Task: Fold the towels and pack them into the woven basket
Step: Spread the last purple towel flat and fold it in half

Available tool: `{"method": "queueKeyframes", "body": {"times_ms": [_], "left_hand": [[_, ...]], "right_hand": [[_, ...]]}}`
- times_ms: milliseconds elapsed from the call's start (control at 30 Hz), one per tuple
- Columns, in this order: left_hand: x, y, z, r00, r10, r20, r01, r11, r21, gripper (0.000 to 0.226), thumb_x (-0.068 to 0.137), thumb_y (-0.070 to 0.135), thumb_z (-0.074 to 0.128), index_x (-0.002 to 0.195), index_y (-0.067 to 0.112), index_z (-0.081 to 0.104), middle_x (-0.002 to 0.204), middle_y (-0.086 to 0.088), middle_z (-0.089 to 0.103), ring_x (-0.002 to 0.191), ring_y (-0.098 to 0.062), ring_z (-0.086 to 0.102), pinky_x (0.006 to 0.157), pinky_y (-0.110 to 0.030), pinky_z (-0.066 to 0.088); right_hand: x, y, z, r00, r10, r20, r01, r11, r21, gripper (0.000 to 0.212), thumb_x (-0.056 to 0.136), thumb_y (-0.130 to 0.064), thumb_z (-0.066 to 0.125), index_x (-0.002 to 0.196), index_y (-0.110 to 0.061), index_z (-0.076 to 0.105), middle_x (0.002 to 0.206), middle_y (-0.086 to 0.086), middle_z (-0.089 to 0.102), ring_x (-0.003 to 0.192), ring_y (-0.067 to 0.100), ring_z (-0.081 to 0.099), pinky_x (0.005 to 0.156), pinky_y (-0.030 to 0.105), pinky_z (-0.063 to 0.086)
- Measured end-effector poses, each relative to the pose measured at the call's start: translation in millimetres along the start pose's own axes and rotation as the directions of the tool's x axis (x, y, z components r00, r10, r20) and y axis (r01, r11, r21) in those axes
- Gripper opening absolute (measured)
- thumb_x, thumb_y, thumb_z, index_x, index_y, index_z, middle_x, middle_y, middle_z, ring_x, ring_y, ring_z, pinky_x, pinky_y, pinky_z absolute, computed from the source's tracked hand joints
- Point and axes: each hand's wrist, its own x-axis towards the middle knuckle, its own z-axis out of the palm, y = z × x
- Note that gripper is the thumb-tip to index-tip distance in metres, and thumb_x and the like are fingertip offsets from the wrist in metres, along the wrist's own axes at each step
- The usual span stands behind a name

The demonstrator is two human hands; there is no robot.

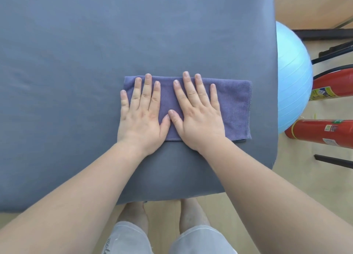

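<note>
The left hand (141,116) lies flat with fingers straight and spread, pressing the left end of a folded purple-grey microfibre towel (235,108). The right hand (198,118) lies equally flat just beside it on the towel's middle, the thumbs close together. The towel rests near the right side of a bench (114,43) covered in grey-blue cloth. The left hand hides the towel's left edge. To the right, the bench partly hides a pale blue exercise ball (292,78), and two red fire extinguishers (324,133) are cut off.
</note>
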Motion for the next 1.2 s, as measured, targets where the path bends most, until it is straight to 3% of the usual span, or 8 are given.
{"method": "queueKeyframes", "body": {"times_ms": [267,567,700,800,867,967,1067,1200], "left_hand": [[13,-24,-15,0.984,-0.137,0.110,0.129,0.989,0.077,0.124,0.068,0.097,0.003,0.154,0.011,-0.023,0.162,-0.009,-0.029,0.151,-0.025,-0.023,0.122,-0.056,-0.006],[16,-24,-16,0.982,-0.118,0.145,0.115,0.993,0.031,0.122,0.069,0.096,0.000,0.153,0.012,-0.025,0.161,-0.007,-0.032,0.150,-0.024,-0.026,0.121,-0.057,-0.007],[6,-30,-29,0.994,-0.096,0.044,0.101,0.985,-0.140,0.100,0.088,0.077,0.031,0.159,0.015,-0.004,0.166,-0.005,-0.015,0.154,-0.024,-0.007,0.124,-0.051,0.002],[-3,-33,-47,0.958,-0.277,-0.075,0.229,0.896,-0.382,0.077,0.092,0.049,0.059,0.152,0.012,0.031,0.154,-0.009,0.033,0.138,-0.031,0.032,0.112,-0.044,0.032],[-2,-35,-56,0.908,-0.419,0.011,0.360,0.768,-0.530,0.055,0.089,0.045,0.065,0.133,0.016,0.051,0.129,-0.004,0.051,0.118,-0.026,0.050,0.100,-0.041,0.044],[14,-35,-63,0.828,-0.514,0.222,0.514,0.540,-0.666,0.032,0.085,0.044,0.068,0.101,0.018,0.058,0.100,0.005,0.061,0.089,-0.018,0.061,0.078,-0.036,0.052],[32,-36,-62,0.785,-0.537,0.309,0.573,0.438,-0.693,0.025,0.077,0.026,0.069,0.072,0.013,0.048,0.065,0.001,0.048,0.060,-0.023,0.042,0.055,-0.029,0.036],[43,-40,-61,0.747,-0.556,0.365,0.618,0.379,-0.688,0.014,0.066,0.012,0.066,0.072,0.015,0.053,0.068,-0.005,0.050,0.062,-0.020,0.043,0.055,-0.033,0.036]], "right_hand": [[-15,41,-5,0.971,0.238,0.018,-0.237,0.971,-0.032,0.098,0.090,-0.080,0.020,0.161,-0.018,-0.005,0.168,0.008,-0.014,0.155,0.026,-0.015,0.125,0.050,-0.003],[-14,54,-4,0.957,0.291,0.006,-0.291,0.957,0.017,0.105,0.085,-0.087,0.016,0.161,-0.018,-0.006,0.168,0.009,-0.016,0.154,0.025,-0.017,0.125,0.052,-0.004],[-15,55,-4,0.959,0.283,-0.021,-0.282,0.959,0.029,0.102,0.086,-0.084,0.017,0.161,-0.017,-0.004,0.168,0.008,-0.013,0.155,0.024,-0.016,0.125,0.052,-0.004],[-16,54,-7,0.960,0.278,-0.017,-0.279,0.960,0.000,0.102,0.087,-0.083,0.016,0.161,-0.015,-0.002,0.168,0.010,-0.012,0.155,0.026,-0.015,0.124,0.055,-0.003],[-17,48,-13,0.957,0.290,-0.007,-0.290,0.956,-0.039,0.102,0.087,-0.083,0.014,0.161,-0.015,-0.002,0.168,0.012,-0.012,0.154,0.028,-0.016,0.123,0.058,-0.006],[-16,24,-25,0.965,0.261,-0.032,-0.262,0.965,-0.032,0.095,0.092,-0.078,0.013,0.161,-0.015,-0.004,0.167,0.012,-0.016,0.153,0.029,-0.020,0.121,0.060,-0.010],[-9,-4,-27,0.982,0.189,-0.021,-0.189,0.982,-0.011,0.090,0.095,-0.074,0.012,0.160,-0.017,-0.008,0.167,0.008,-0.021,0.152,0.026,-0.025,0.120,0.060,-0.013],[-3,-15,-14,0.986,0.167,0.030,-0.166,0.986,-0.024,0.089,0.095,-0.074,0.011,0.161,-0.017,-0.008,0.167,0.004,-0.022,0.152,0.026,-0.026,0.121,0.060,-0.011]]}}
